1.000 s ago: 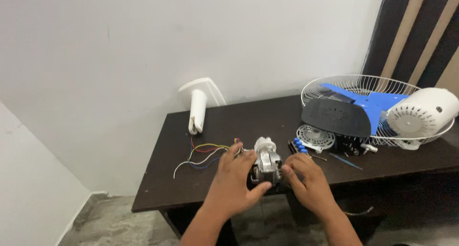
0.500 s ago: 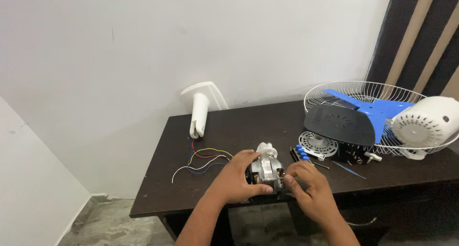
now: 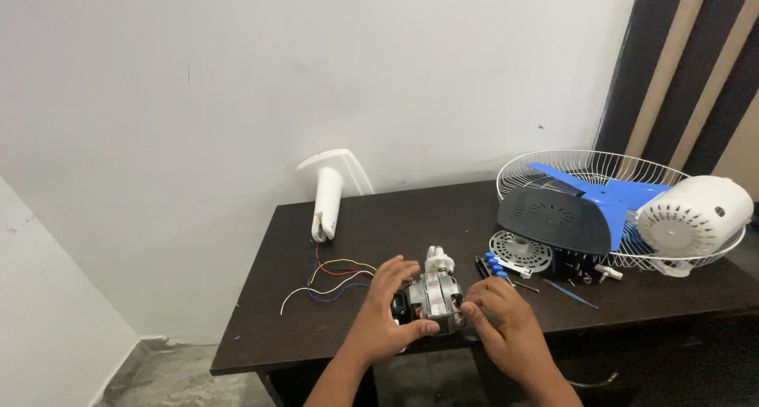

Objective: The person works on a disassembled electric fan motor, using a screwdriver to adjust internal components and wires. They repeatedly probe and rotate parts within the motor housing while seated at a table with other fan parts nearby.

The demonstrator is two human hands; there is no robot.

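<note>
A small metal fan motor [image 3: 433, 295] with a white shaft end sits on the dark wooden table [image 3: 269, 336] near its front edge. My left hand [image 3: 385, 310] grips the motor's left side. From the right, my right hand [image 3: 501, 322] touches it with the fingertips. Coloured wires [image 3: 328, 280] run from the motor to the left across the table.
A white fan stand [image 3: 328, 190] leans on the wall at the back. At the right lie a wire fan guard [image 3: 601, 190] holding blue blades [image 3: 613, 194], a dark cover [image 3: 553, 216] and a white motor housing [image 3: 692, 216]. A round white part [image 3: 520, 250], blue-tipped pieces [image 3: 495, 265] and small screws lie nearby.
The view has shifted slightly. Both hands stay on the motor, which sits a little nearer the table's front edge in the picture.
</note>
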